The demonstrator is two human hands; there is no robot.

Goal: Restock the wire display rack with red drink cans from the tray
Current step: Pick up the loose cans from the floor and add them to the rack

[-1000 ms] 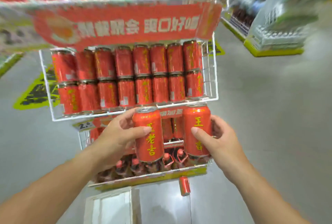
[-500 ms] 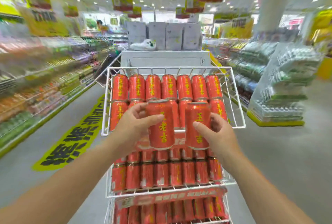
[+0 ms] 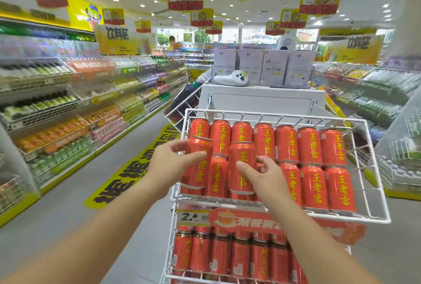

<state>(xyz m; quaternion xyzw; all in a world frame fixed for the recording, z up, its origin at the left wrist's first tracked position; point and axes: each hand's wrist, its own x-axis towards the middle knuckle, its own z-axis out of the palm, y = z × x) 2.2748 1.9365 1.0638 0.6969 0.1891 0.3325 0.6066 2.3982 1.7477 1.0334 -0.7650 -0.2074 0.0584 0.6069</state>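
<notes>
Gripping one red can [image 3: 197, 163] in my left hand [image 3: 169, 163] and another can [image 3: 242, 167] in my right hand [image 3: 265, 175], fingers wrapped round each, I hold them upright at the top wire basket's [image 3: 373, 192] front left, probably to slot in.

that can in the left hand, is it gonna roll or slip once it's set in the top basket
The can in the left hand looks smooth and glossy, so it may slip in a loose grip. Its round body would probably roll if laid flat on the top basket wires. Set upright among its neighbours, it should stand, though thin wires may leave it wobbly.
</notes>
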